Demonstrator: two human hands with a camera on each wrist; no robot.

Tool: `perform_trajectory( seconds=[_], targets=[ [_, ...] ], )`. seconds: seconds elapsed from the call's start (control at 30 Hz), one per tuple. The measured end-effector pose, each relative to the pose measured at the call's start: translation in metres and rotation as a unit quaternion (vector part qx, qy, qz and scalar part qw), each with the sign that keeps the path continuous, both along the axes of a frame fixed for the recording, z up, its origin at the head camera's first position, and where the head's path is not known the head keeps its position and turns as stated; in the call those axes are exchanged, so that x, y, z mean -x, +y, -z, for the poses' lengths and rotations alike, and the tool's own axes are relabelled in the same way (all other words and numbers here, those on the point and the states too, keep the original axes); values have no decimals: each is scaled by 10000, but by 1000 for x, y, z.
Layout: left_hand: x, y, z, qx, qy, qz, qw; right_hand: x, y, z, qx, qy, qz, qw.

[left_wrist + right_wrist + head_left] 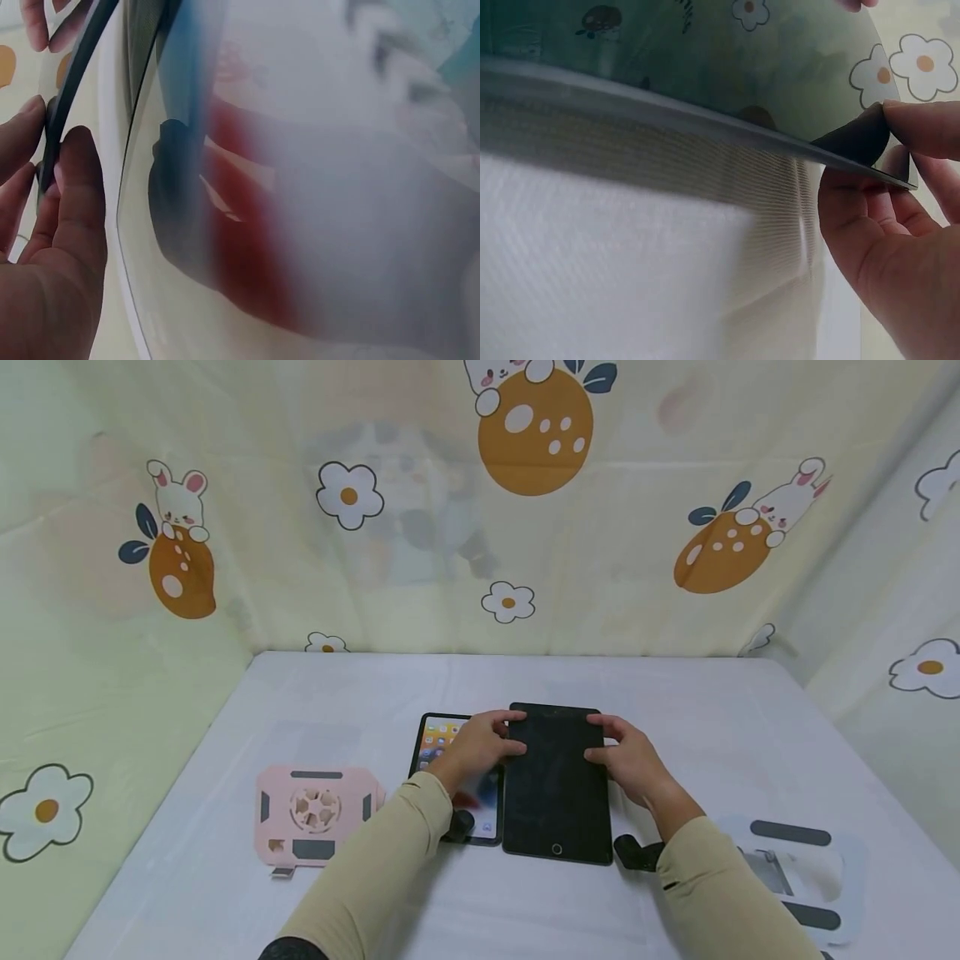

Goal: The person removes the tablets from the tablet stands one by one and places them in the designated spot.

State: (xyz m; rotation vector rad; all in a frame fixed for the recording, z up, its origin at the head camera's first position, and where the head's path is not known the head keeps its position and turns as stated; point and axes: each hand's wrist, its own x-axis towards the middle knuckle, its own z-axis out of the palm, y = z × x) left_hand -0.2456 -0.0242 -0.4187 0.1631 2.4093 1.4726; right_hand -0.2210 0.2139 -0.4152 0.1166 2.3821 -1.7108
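A black tablet with a dark screen and a round button at its near end stands in the middle of the head view. My left hand pinches its left edge between thumb and fingers, near the far end. On the opposite edge, my right hand grips it the same way. Thumb and fingers lie on either side of the thin tablet edge in both wrist views, as with the right hand. Partly under my left forearm lies a second tablet, its screen lit with app icons.
A pink tablet case with grey pads lies to the left. On the right, partly behind my right sleeve, is a pale blue and clear case with grey strips. A white cloth covers the table; patterned curtains enclose it.
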Motion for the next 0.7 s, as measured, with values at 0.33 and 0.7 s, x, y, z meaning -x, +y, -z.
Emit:
perform_trajectory(
  seconds=[0.33,0.7],
  targets=[
    [-4,-5,1,-102,130,-67,9998,-5,2,-4,132,87,7,9999],
    [-8,-9,-5,-75,208,-110,9997,-10,4,-2,174,180,-65,9997]
  ],
)
